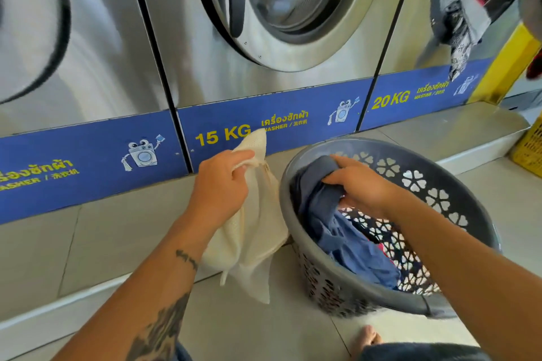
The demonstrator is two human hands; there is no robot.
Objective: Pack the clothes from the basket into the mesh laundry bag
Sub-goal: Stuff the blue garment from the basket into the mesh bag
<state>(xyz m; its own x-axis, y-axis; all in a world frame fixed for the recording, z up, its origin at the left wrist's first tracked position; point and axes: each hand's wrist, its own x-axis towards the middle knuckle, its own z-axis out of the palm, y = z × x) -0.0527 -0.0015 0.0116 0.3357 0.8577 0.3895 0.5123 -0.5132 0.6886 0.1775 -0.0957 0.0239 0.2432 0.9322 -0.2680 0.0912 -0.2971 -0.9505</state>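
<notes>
A row of steel washing machines [264, 38] stood behind a tiled floor [264, 316], and a grey basket [346, 287] sat tilted on that floor in front of them, with blue clothes [337, 228] heaped inside it. Just left of the basket hung a cream mesh bag [252, 237], its top edge pinched in the curled fingers of the left hand [220, 184]. The right hand [357, 182] reached into the basket, fingers curled around a fold of the blue clothes.
</notes>
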